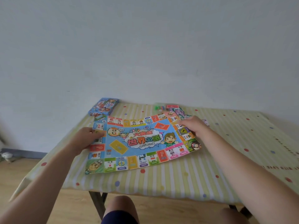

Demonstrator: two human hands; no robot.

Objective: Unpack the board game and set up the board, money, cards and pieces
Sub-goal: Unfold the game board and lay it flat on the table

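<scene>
— Where are we seeing the board lying?

— We are looking at the game board [142, 141] lying unfolded and face up on the table [178, 180], toward its left half, with its near left corner reaching close to the table's left edge. Its fold creases are showing, and the far edge is lifting a little off the striped cloth.

— And what are our hands doing?

— We are resting the left hand [88, 139] on the board's left edge, fingers loosely together and thumb on top; whether the fingers are curling under the paper we cannot tell. We are laying the right hand [193, 125] over the board's far right edge, palm down, fingers gently spread and flat, pinching nothing that we can make out.

— What else are we finding on the table?

— We are seeing the blue game box [103, 107] sitting at the far left corner, just beyond the board's far left corner. Along the far edge, right of centre, we are making out a red card stack [172, 106], some small coloured pieces [159, 108] beside it, and a loose heap of paper money [178, 113] just behind the right hand, all rather blurred.

— Anything on the board itself?

— We are noticing only its printed squares.
</scene>
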